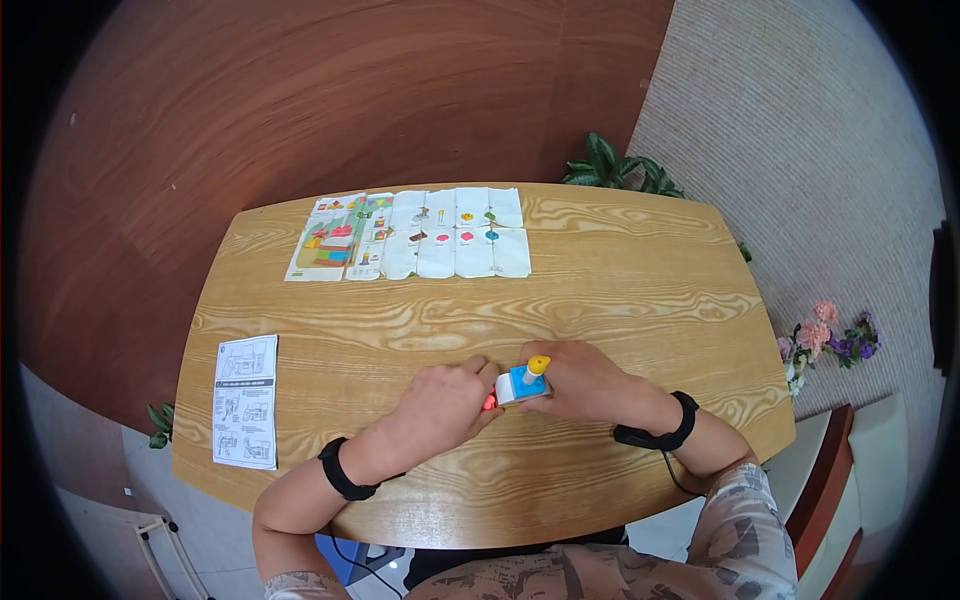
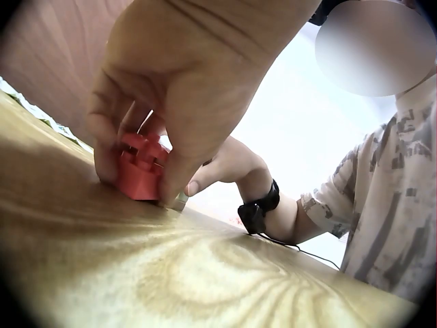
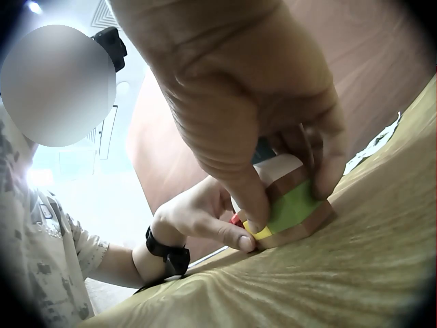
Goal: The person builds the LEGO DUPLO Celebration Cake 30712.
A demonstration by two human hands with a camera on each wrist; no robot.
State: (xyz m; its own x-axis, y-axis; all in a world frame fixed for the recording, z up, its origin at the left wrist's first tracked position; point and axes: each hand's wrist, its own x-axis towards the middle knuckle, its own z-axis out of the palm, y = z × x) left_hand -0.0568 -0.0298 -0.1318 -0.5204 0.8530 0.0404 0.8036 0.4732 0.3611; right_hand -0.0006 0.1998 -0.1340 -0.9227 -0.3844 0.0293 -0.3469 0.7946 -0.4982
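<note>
My left hand (image 1: 442, 400) pinches a red toy brick (image 2: 139, 179) with studs on top, low over the wood in the left wrist view. To its right, my right hand (image 1: 578, 382) holds a stack of toy bricks (image 3: 295, 206) between thumb and fingers. Brown, green and yellow layers show on the stack, with a white piece higher up. On top are a blue brick (image 1: 520, 384) and a white candle piece with a yellow flame (image 1: 538, 364). The red brick is right beside the stack's left side; my left fingers cover most of it from above.
An unfolded colour picture sheet (image 1: 430, 252) lies along the far side of the wooden table (image 1: 640, 320). A printed black-and-white instruction sheet (image 1: 246, 420) is at the left. Behind the far edge stands a leafy plant (image 1: 604, 160), and flowers (image 1: 818, 335) are off to the right.
</note>
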